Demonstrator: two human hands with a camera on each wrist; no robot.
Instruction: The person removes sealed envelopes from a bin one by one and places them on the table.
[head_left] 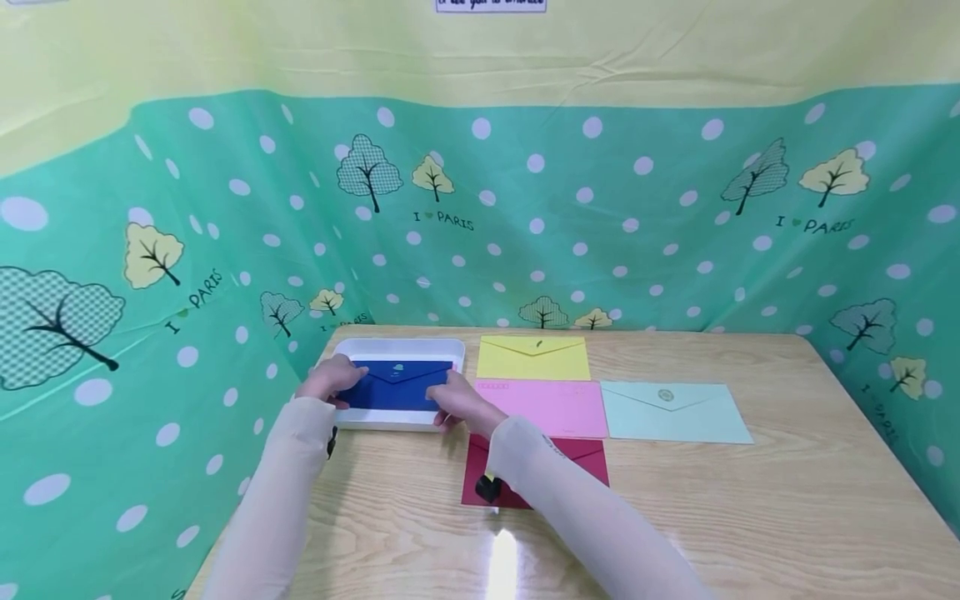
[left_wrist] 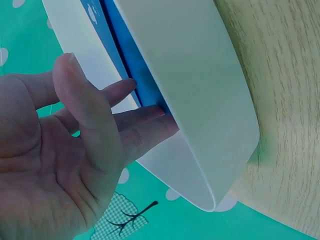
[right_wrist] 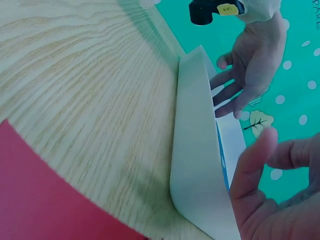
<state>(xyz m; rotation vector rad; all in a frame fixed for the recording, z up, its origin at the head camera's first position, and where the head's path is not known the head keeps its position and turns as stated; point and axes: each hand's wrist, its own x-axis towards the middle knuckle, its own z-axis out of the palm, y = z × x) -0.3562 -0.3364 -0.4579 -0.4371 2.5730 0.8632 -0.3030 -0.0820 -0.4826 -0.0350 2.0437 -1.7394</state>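
A dark blue envelope [head_left: 401, 385] lies in a white tray [head_left: 390, 419] at the far left of the table. My left hand [head_left: 335, 379] is at the envelope's left end. In the left wrist view its fairly straight fingers [left_wrist: 142, 131] reach over the tray wall and touch the blue envelope, while the thumb stands apart. My right hand [head_left: 467, 402] is at the right end, its index finger over the envelope's edge. In the right wrist view its thumb [right_wrist: 254, 162] rises beside the tray wall, and the other fingertips are partly hidden.
To the right of the tray lie a yellow envelope [head_left: 534, 360], a pink envelope [head_left: 551, 408], a pale green envelope [head_left: 675, 414] and a dark red envelope [head_left: 592, 467] partly under my right forearm. A patterned green cloth [head_left: 555, 208] hangs behind the wooden table [head_left: 787, 500].
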